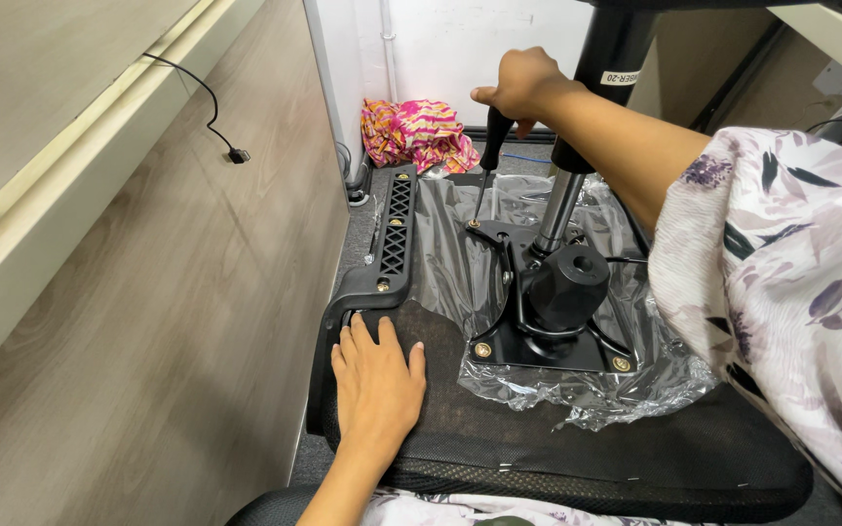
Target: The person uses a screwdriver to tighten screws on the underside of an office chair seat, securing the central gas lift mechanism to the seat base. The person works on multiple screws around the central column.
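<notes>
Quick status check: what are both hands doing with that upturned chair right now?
Right hand grips screwdriver on mounting plate screw. Left hand flat on seat underside. Plastic wrap underneath plate.

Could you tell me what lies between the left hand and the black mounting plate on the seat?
In the head view, bare black mesh seat, then crinkled clear plastic, separate left hand from plate.

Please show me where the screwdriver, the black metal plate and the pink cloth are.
screwdriver [492, 146]: head view, on its black handle below the right hand.
black metal plate [548, 353]: head view, on its flat front part.
pink cloth [416, 131]: head view, on its crumpled middle.
</notes>
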